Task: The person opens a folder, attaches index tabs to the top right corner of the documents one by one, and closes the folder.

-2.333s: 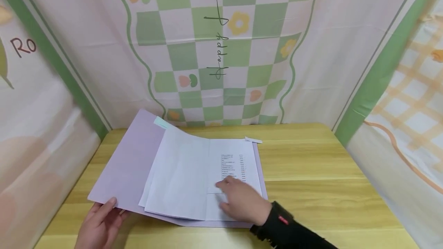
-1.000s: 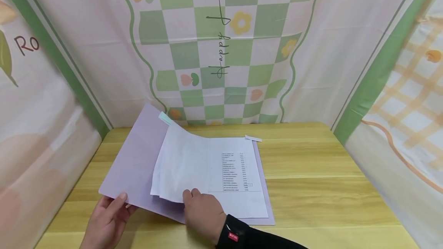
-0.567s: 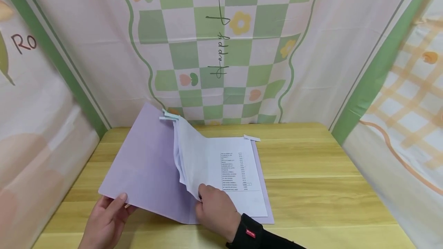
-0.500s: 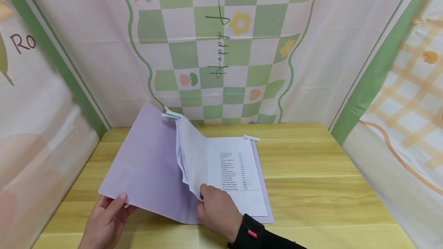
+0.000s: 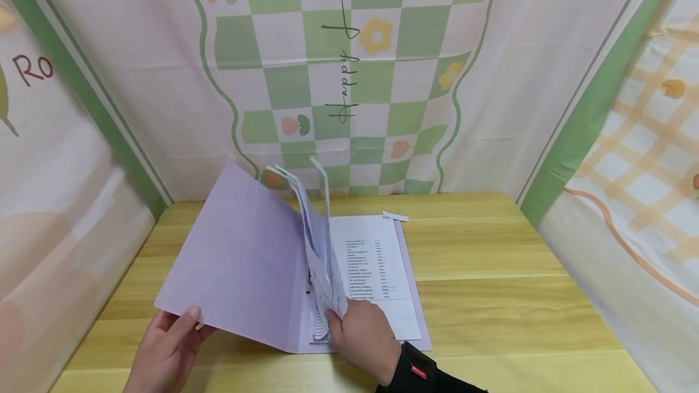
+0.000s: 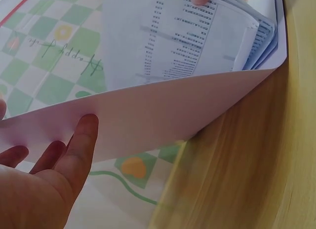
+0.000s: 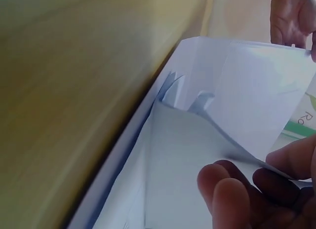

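A purple file folder (image 5: 235, 265) lies open on the table, its front cover raised at the left. My left hand (image 5: 166, 344) holds that cover by its lower left corner, thumb on the inner face and fingers behind. In the left wrist view the fingers (image 6: 81, 145) lie against the cover's outer side. My right hand (image 5: 366, 335) pinches a sheaf of printed sheets (image 5: 322, 259) near its lower edge, between thumb and fingers, and the sheets stand bent upward. Beneath, a sheet with a printed list (image 5: 371, 265) lies flat on the folder's right side.
Pale tabs (image 5: 284, 171) stick up from the tops of the lifted sheets. A small white paper strip (image 5: 395, 216) juts past the folder's upper right corner. The wooden table (image 5: 491, 296) extends to the right. Patterned cloth (image 5: 377, 77) hangs behind and at both sides.
My right hand has taken hold of the sheaf's lower edge and carried it rightward, uncovering the cover's inside and the spine. The sheets now stand up and fan apart. My left hand stays on the cover.
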`<state>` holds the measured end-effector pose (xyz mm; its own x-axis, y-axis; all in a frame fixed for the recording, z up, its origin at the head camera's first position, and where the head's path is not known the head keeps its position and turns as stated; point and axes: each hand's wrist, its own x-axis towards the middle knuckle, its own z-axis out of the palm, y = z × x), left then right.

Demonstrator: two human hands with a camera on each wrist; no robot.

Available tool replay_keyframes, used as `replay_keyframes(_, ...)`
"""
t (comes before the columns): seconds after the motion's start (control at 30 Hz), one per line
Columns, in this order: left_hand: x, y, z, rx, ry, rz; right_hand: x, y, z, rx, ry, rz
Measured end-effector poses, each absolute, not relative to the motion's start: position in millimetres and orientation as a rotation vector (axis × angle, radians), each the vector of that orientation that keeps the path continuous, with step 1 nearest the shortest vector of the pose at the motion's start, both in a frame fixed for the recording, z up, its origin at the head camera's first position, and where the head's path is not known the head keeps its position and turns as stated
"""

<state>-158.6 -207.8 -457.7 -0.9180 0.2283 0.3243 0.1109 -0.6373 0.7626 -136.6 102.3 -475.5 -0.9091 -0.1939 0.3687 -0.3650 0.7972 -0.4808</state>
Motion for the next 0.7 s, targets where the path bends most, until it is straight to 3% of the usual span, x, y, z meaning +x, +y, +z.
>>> replay_keyframes(0.4, -157.3, -209.3, -457.2, 0.544, 1.332, 2.722, -129.5, 122.9, -491.6, 0.386, -2.615, 0.717)
replay_keyframes(0.7, -156.6, -210.0, -456.8, 0.527, 1.348, 2.715, -123.5, 134.5, -485.8, 0.169, -2.782, 1.353)
